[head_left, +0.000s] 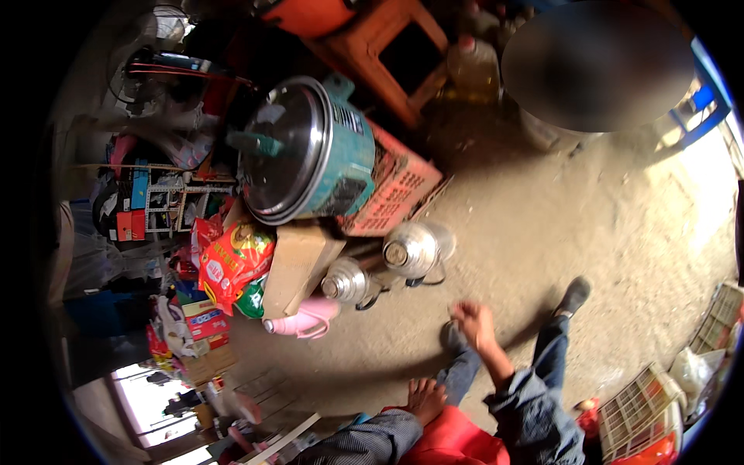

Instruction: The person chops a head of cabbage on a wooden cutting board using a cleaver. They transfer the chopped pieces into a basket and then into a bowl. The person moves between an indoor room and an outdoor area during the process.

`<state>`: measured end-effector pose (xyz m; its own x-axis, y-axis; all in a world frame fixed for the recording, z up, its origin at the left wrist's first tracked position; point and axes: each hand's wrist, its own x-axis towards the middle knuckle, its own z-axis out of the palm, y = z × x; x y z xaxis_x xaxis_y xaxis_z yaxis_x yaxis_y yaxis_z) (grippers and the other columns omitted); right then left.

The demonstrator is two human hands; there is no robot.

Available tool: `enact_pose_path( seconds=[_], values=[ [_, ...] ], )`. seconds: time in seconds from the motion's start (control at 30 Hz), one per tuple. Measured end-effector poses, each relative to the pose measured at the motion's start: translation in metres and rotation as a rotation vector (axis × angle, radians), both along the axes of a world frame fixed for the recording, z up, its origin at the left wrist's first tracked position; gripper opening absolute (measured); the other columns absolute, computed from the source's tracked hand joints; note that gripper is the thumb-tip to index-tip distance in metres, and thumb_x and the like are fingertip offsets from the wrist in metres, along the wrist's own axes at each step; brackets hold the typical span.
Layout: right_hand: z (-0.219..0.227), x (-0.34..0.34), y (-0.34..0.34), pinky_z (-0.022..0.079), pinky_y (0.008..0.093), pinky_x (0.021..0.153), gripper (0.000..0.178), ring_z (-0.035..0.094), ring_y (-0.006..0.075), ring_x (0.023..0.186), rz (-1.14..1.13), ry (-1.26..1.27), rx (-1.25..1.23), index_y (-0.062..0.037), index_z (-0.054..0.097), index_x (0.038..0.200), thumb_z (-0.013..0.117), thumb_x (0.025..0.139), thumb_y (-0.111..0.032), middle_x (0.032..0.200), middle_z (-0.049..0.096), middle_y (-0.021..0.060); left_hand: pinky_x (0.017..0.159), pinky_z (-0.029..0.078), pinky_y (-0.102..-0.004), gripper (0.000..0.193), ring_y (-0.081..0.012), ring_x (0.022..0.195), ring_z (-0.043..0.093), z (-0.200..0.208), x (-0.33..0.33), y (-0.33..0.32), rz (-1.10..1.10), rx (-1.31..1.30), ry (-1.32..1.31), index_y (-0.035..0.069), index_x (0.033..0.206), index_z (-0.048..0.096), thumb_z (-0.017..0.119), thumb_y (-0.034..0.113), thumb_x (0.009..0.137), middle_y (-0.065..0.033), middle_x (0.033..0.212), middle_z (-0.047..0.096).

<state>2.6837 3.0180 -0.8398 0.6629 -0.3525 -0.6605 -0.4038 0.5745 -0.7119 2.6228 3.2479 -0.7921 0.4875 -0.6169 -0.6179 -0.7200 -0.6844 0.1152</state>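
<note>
Flask, silver, larger of two, stands ahead and left of my right hand, the nearer hand, not touching; its long axis appears upright. Right fingers curled, contents not determinable. My left hand, behind, has fingers loosely spread. Leftward edge: smaller flask, pink jug. Floor extends rightward.

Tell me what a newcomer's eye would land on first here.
The big teal cooker with a shiny steel lid grabs attention first, left of centre in the upper half, set on a red plastic crate. Next come two silver vacuum flasks on the bare floor near the middle, with a pink jug to their lower left. The person's raised right hand stands out just below and right of the flasks.
</note>
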Motion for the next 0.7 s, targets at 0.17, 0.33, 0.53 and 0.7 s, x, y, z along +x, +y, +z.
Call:
enact_pose_path(
  seconds=[0.17, 0.33, 0.53, 0.7],
  values=[
    [0.034, -0.141, -0.032, 0.044, 0.0253, 0.052, 0.008, 0.054, 0.0077, 0.057, 0.169, 0.29, -0.213, -0.0011, 0.065, 0.076, 0.063, 0.08, -0.008, 0.062, 0.062, 0.0021, 0.096, 0.026, -0.0509, 0.027, -0.0258, 0.11, 0.042, 0.039, 0.014, -0.036, -0.176, 0.155, 0.031, 0.016, 0.099, 0.063, 0.063, 0.033, 0.078, -0.0067, 0.108, 0.051],
    [0.149, -0.217, -0.13, 0.048, 0.0358, 0.059, 0.032, 0.063, 0.0237, 0.062, 0.386, 0.435, -0.434, -0.0097, 0.067, 0.078, 0.068, 0.077, -0.041, 0.068, 0.065, 0.0077, 0.093, 0.03, -0.0506, 0.027, -0.0308, 0.107, 0.049, 0.101, 0.022, -0.086, 0.076, 0.219, 0.235, 0.018, 0.094, 0.065, 0.065, 0.038, 0.075, -0.0098, 0.102, 0.058],
    [0.261, -0.24, -0.271, 0.044, 0.0368, 0.056, 0.03, 0.06, 0.0255, 0.06, 0.129, 0.2, -0.718, -0.0078, 0.065, 0.081, 0.064, 0.082, -0.038, 0.066, 0.061, 0.0125, 0.056, 0.045, -0.0375, 0.036, -0.0264, 0.058, 0.059, 0.241, 0.051, -0.271, 0.17, -0.065, 0.2, 0.009, 0.072, 0.069, 0.063, 0.043, 0.08, -0.0121, 0.065, 0.062],
    [0.354, -0.232, -0.409, 0.046, 0.0354, 0.055, 0.024, 0.061, 0.025, 0.06, -0.147, 0.071, -0.934, -0.0061, 0.065, 0.083, 0.065, 0.082, -0.03, 0.069, 0.063, 0.0126, 0.057, 0.046, -0.0321, 0.029, -0.0186, 0.064, 0.062, 0.253, 0.058, -0.415, 0.336, -0.505, 0.377, 0.004, 0.082, 0.067, 0.063, 0.033, 0.083, -0.0071, 0.069, 0.064]
  ],
)
